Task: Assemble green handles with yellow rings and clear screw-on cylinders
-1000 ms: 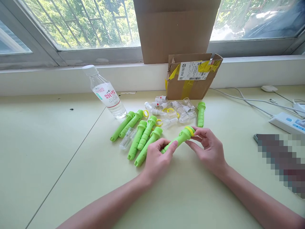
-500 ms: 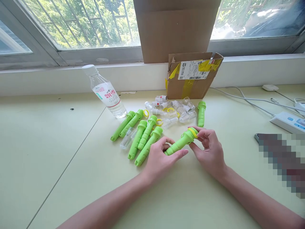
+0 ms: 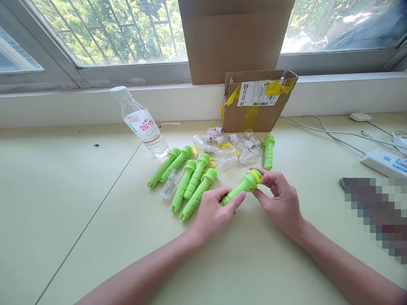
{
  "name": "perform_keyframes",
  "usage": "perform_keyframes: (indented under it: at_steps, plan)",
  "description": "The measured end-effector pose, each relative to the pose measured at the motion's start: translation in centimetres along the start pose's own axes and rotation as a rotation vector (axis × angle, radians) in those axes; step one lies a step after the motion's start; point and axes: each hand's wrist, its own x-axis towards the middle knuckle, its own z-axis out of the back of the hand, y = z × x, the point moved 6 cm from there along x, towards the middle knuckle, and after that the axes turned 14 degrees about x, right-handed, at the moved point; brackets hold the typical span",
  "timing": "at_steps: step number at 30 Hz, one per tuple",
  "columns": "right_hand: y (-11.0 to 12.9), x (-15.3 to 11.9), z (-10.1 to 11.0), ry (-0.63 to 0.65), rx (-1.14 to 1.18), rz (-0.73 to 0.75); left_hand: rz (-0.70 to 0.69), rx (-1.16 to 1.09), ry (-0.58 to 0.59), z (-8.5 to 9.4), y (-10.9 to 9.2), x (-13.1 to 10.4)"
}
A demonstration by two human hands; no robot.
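Note:
A green ribbed tube (image 3: pixel 241 189) is held tilted between both hands. My left hand (image 3: pixel 216 212) wraps round its lower end, thumb on top. With thumb and fingertips, my right hand (image 3: pixel 280 201) pinches the threaded end, where a yellow ring (image 3: pixel 255 176) sits around the tube. Several more green tubes lie to the left, the nearest one (image 3: pixel 199 195) beside my left hand. Another green tube (image 3: pixel 269 153) lies beyond my right hand. Clear plastic caps (image 3: pixel 250 155), white cylinders and loose yellow rings (image 3: pixel 212 162) are grouped behind the hands.
A tilted water bottle (image 3: pixel 143 125) stands at the back left. An open cardboard box (image 3: pixel 254 116) is at the back by the window. Cables and a white power strip (image 3: pixel 386 163) lie at the right, near a pixelated object (image 3: pixel 375 212). One clear cap (image 3: pixel 171 183) lies among the left tubes.
My left thumb has closed down onto the green tube, and its fingers have shifted round it. The held tube's threaded end has moved slightly left.

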Motion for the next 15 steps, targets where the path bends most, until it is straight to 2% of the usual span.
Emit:
perform_keyframes:
  at_steps: [6,9,12,15]
  plan:
    - [-1.0,0.4,0.2,-0.018,-0.033,-0.116,-0.047,0.074,-0.092,0.3,-0.2,-0.1]
    - [-1.6,0.3,0.3,-0.030,0.008,-0.188,-0.081,0.124,-0.177,0.4,-0.1,-0.2]
    - [-1.6,0.3,0.3,-0.029,0.020,-0.196,-0.068,0.156,-0.280,0.6,0.3,-0.4]
    - [-1.4,0.2,0.3,-0.026,0.003,-0.187,-0.071,0.114,-0.323,0.6,0.4,-0.5]
